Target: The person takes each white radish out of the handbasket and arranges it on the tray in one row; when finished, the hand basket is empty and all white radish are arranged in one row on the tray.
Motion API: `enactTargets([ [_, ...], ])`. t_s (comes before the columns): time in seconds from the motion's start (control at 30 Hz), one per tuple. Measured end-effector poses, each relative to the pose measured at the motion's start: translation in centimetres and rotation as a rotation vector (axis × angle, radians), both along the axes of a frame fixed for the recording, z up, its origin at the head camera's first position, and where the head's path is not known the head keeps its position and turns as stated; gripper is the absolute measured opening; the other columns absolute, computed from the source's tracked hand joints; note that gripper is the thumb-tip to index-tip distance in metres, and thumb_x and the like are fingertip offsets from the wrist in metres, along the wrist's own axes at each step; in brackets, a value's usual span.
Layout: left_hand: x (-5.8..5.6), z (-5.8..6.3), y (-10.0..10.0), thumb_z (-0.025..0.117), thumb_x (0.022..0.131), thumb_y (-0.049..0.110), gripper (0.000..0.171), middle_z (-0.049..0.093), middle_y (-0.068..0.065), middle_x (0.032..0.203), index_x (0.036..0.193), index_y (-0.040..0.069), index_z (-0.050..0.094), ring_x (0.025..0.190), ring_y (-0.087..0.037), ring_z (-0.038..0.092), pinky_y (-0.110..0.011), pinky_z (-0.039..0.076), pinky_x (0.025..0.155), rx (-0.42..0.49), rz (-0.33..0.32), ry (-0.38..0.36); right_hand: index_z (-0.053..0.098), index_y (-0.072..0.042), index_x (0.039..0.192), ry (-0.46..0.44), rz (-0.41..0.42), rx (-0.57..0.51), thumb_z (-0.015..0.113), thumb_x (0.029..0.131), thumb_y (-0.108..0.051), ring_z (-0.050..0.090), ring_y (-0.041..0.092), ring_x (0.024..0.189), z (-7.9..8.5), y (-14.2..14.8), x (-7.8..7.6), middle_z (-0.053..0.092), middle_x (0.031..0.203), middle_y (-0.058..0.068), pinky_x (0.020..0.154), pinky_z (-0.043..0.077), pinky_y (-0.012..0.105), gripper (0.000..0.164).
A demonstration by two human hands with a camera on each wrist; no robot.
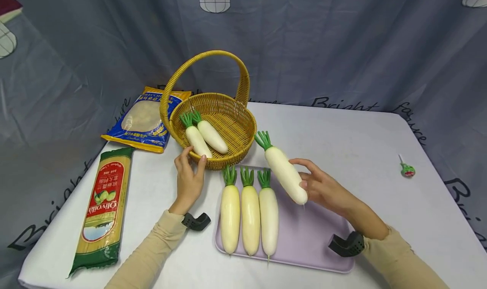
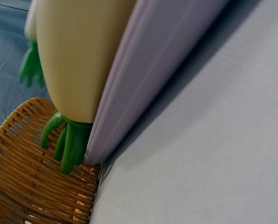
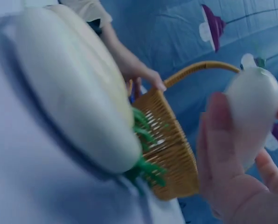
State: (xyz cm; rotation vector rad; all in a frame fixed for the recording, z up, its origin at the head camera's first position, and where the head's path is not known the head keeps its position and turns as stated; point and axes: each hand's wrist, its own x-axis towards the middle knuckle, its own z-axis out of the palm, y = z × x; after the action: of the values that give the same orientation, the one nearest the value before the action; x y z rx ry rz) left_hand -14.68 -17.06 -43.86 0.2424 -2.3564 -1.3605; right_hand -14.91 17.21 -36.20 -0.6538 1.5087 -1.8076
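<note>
My right hand (image 1: 323, 187) grips a white radish (image 1: 285, 174) with green leaf stubs, holding it tilted above the lilac tray (image 1: 312, 238). In the right wrist view, fingers and thumb wrap round the lower end of this radish (image 3: 253, 107). My left hand (image 1: 189, 179) holds the near rim of a yellow wicker basket (image 1: 243, 153) with an arched handle. Two white radishes (image 1: 212, 137) lie inside the basket. On the left half of the tray, three more radishes (image 1: 250, 221) lie side by side, leaves toward the basket.
A blue and yellow pasta bag (image 1: 140, 119) lies behind the basket's left side. Nearer on the left is a long spaghetti pack (image 1: 102, 208). A green-wrapped lollipop (image 1: 408, 169) lies far right on the white table (image 1: 361, 153). Grey curtains (image 1: 304, 39) hang around the table.
</note>
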Motion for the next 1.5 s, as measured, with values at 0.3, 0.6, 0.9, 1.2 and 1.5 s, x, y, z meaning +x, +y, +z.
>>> enactTargets([
  [0.3,0.0,-0.1,-0.1,0.049,0.091,0.041,0.051,0.032,-0.020,0.123,0.133,0.018,0.032,0.108,-0.032,0.044,-0.043,0.038,0.091,0.004,0.012,0.006,0.020,-0.016,0.139,0.041,-0.083,0.273,0.049,0.091,-0.008,0.059,0.014,0.089,-2.7,1.7,3.5,0.050,0.108,0.012,0.078,0.051,0.033,0.057],
  [0.6,-0.1,-0.2,0.2,0.050,0.091,0.040,0.052,0.031,-0.022,0.126,0.133,0.016,0.031,0.112,-0.033,0.043,-0.044,0.037,0.095,0.005,0.001,0.025,0.025,-0.017,0.137,0.129,-0.099,0.424,0.058,0.088,-0.014,0.055,0.006,0.070,-3.2,1.5,6.1,0.045,0.103,0.017,0.066,0.047,0.025,0.059],
  [0.9,-0.1,-0.1,0.2,0.049,0.091,0.039,0.050,0.032,-0.023,0.123,0.132,0.017,0.032,0.107,-0.033,0.043,-0.043,0.038,0.091,-0.005,0.009,0.021,0.027,-0.020,0.136,0.232,-0.092,0.504,0.060,0.087,-0.023,0.058,0.006,0.078,-3.8,0.9,7.4,0.053,0.100,0.014,0.066,0.044,0.022,0.059],
  [1.2,0.1,0.0,0.2,0.049,0.091,0.039,0.050,0.032,-0.024,0.124,0.132,0.017,0.032,0.108,-0.033,0.043,-0.043,0.038,0.092,0.002,0.008,0.011,0.032,-0.024,0.138,0.291,-0.057,0.560,0.054,0.091,-0.027,0.059,0.011,0.083,-3.5,0.9,7.2,0.052,0.106,0.013,0.067,0.048,0.024,0.052],
  [1.5,0.0,-0.1,0.0,0.049,0.091,0.040,0.050,0.031,-0.022,0.125,0.132,0.019,0.031,0.110,-0.033,0.043,-0.043,0.038,0.093,0.000,0.004,0.004,0.045,-0.029,0.130,0.543,-0.100,0.683,0.053,0.091,-0.034,0.056,0.003,0.090,-2.6,1.3,6.9,0.058,0.105,-0.005,0.073,0.047,0.022,0.040],
])
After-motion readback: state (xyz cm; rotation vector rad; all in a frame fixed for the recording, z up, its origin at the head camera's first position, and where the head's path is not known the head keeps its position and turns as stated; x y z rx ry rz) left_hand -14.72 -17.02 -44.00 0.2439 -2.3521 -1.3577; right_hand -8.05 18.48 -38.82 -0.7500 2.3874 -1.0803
